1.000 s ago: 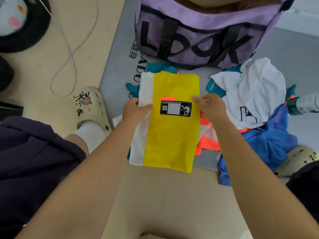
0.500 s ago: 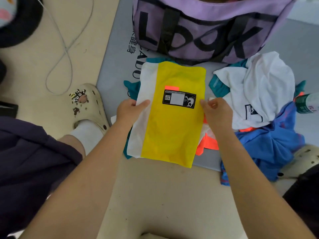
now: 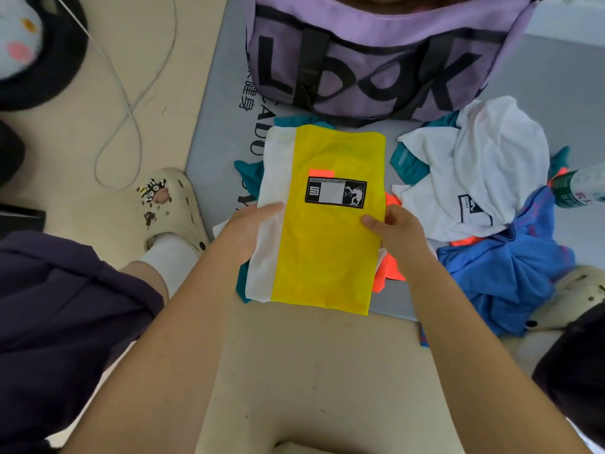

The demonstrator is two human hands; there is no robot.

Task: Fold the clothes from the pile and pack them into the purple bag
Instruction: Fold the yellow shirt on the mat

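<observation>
**Folded garment held over mat edge, purple bag beyond**

Floor (image 3: 311, 371) of pale beige carries a grey mat (image 3: 222, 103) printed with dark lettering. At the mat's far side stands the purple bag (image 3: 376, 60), its top open. The left hand (image 3: 252, 227) grips the white edge of a folded yellow-and-white garment (image 3: 324, 244); the right hand (image 3: 396, 231) pinches its opposite edge, thumb on top. The garment lies flat over teal and orange clothes. To its right, touching the bag, lies the pile (image 3: 484, 204): a white shirt over blue fabric. A cream clog (image 3: 176, 204) and a grey cable (image 3: 131, 103) lie on the floor at left.
</observation>
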